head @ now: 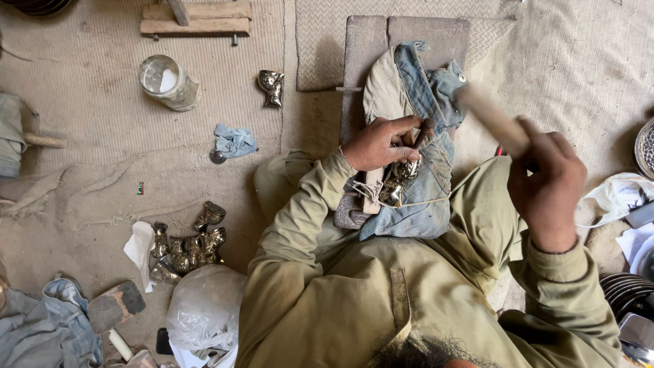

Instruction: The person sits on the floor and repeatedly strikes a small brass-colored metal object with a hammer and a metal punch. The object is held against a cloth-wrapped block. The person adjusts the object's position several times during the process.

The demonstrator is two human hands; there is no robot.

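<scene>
Two hands, left hand [377, 143] holding one metal piece [403, 174], right hand [545, 180] one mallet [492, 117]

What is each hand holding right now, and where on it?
Left hand grips a dark punch by its shaft, over a small metal piece. Right hand holds a blurred wooden handle at its lower end.

The wooden stick [492, 117] in the right hand [547, 185] is a blur, so its end cannot be made out. The left hand [377, 143] covers the top of the small shiny metal piece [405, 174] (its shape stays unclear). The stack of plates [630, 289] and the round tray [645, 148] are cut off by the right edge
</scene>
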